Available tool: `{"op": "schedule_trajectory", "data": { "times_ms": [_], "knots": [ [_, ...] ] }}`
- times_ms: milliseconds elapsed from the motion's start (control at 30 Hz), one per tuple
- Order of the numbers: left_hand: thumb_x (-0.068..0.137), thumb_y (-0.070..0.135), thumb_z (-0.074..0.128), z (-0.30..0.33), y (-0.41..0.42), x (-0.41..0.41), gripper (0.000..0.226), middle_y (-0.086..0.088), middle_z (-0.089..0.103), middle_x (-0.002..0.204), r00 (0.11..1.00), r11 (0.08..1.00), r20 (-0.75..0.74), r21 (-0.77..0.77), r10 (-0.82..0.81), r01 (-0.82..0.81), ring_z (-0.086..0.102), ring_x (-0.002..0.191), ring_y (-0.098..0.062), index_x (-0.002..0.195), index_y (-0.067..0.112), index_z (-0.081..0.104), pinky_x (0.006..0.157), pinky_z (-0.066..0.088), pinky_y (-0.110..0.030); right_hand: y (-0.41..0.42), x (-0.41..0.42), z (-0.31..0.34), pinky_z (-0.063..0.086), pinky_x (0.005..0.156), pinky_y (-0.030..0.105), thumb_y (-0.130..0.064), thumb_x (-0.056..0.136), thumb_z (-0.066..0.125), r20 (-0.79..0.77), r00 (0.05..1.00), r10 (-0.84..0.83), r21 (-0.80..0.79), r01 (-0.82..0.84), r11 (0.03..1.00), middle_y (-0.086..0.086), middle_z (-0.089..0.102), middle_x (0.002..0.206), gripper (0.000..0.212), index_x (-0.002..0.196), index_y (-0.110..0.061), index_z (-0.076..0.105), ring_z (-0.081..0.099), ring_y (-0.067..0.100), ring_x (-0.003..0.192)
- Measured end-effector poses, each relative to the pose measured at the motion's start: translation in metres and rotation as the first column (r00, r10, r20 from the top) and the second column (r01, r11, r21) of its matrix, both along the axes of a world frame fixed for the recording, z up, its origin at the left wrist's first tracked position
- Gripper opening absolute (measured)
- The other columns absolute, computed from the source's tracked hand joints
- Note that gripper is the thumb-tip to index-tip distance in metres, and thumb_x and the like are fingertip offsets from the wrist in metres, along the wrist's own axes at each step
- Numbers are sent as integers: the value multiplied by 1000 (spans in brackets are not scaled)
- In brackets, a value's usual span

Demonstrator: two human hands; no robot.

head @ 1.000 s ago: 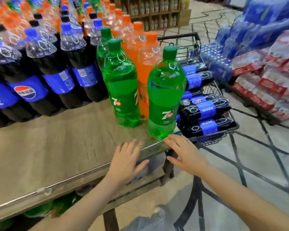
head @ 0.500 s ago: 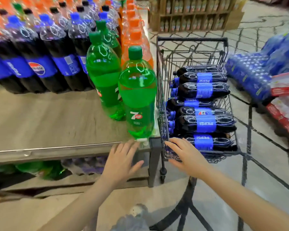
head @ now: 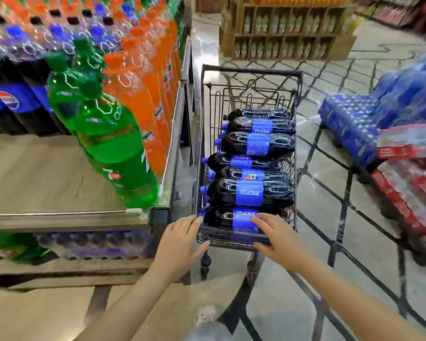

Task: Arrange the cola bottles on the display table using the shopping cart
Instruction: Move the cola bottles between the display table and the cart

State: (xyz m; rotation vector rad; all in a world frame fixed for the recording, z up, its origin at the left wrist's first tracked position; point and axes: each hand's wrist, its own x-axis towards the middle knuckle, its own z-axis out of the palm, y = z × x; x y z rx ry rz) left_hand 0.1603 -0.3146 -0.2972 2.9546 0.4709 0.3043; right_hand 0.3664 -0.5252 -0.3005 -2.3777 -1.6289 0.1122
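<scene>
Seven or so cola bottles [head: 252,193] lie on their sides in the shopping cart [head: 251,72] at the centre of the frame, stacked crosswise so that they fit the basket and do not roll; most of the blue caps that show point toward the desk [head: 47,173] on the left. Your left hand [head: 180,244] rests at the near left corner of the basket with its fingers [head: 193,221] nearly straight and spread, holding nothing. Your right hand [head: 278,239] lies over the near rim, its fingers [head: 261,221] laid fairly flat on the blue label of the nearest bottle [head: 241,219]; whether they grip it cannot be told, and the frame is blurred. Both hands sit at the bottle's two ends, which suggests a two-handed lift of a heavy bottle. The cart stands just beside the desk's right edge, probably to keep the carry short. On the desk, a green bottle [head: 116,153] stands at the near right corner, with orange bottles [head: 143,99] behind it and upright cola rows [head: 12,102] at upper left; bare wood in the left centre looks like the place for the cart's load.
</scene>
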Motion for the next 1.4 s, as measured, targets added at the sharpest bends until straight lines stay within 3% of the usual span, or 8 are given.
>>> {"op": "schedule_trajectory", "data": {
  "times_ms": [267,433,500,633,733,867,1167,1400],
  "knots": [
    [88,58,41,-10,13,103,65,-8,66,120,997,999,-79,-38,-13,11,64,106,-27,125,9,63,83,54,-38,-14,76,-4,51,91,41,-39,70,76,-4,993,-120,-59,119,991,9,59,124,68,130,-14,55,59,28,108],
    [79,66,43,-39,51,170,78,-10,64,123,978,997,-210,-75,8,-24,64,108,-29,129,9,62,84,54,-41,11,131,-16,39,106,41,-42,81,67,-43,988,-148,-154,140,978,6,49,138,70,141,-16,44,48,28,123],
    [79,68,50,-51,63,191,81,-10,58,132,971,993,-239,-107,20,-47,58,118,-30,136,11,55,92,50,-42,27,153,-25,37,107,43,-45,77,72,-18,991,-133,-196,127,972,6,48,138,76,141,-17,42,49,29,124],
    [75,69,66,-75,86,219,104,-4,27,156,927,978,-372,-202,-33,-47,27,143,-24,155,20,21,114,30,-39,61,186,-48,44,97,52,-55,50,84,14,994,-107,-319,106,942,10,57,130,100,135,-20,46,57,34,117],
    [61,59,82,-85,104,232,122,-1,21,156,903,931,-414,-361,-114,-48,23,143,-22,156,26,12,116,28,-37,88,198,-55,24,110,55,-61,60,74,4,996,-90,-470,82,879,6,35,149,111,150,-24,23,34,30,135],
    [56,51,86,-96,114,237,123,1,24,155,910,882,-382,-469,-161,-40,27,142,-20,155,28,16,116,29,-35,121,205,-53,33,101,51,-63,56,76,-22,1000,-4,-601,-10,799,4,37,144,121,150,-22,11,41,30,125],
    [58,54,80,-100,114,238,118,2,27,152,917,878,-369,-476,-150,-48,31,139,-20,154,27,17,109,40,-40,126,208,-54,36,100,52,-60,54,76,-35,999,16,-610,-34,792,5,42,139,118,147,-21,15,44,31,121],
    [57,46,83,-76,84,216,118,-4,29,153,941,934,-332,-350,-57,-67,30,140,-24,155,24,21,112,33,-34,104,195,-38,29,107,51,-56,60,72,-27,999,45,-540,-53,840,2,37,144,114,151,-22,12,38,28,128]
  ]
}}
